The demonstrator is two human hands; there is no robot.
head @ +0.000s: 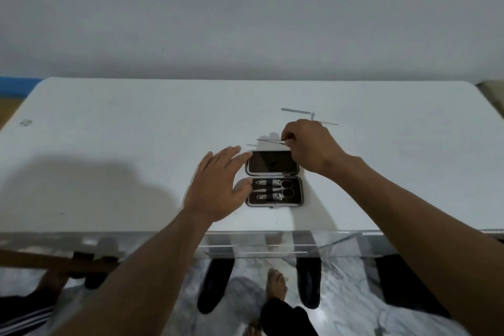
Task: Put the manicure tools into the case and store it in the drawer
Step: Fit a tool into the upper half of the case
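Note:
A small dark manicure case [274,178] lies open on the white table [109,144]. Its lid half [271,162] is at the back. The near half holds two nail clippers and small scissors [275,191] under an elastic strap. My left hand [215,189] rests flat at the case's left side, fingers spread and touching its edge. My right hand [311,146] hovers just behind the lid and pinches a thin metal tool [270,140] that points left. Beyond that hand several slim metal tools [298,112] lie loose on the table.
A clear acrylic drawer [272,247] sits under the table's front edge, straight below the case. Under it are dark table legs, marble floor and my bare foot [276,285]. A wooden bar [54,262] crosses at the lower left. A plain wall stands behind the table.

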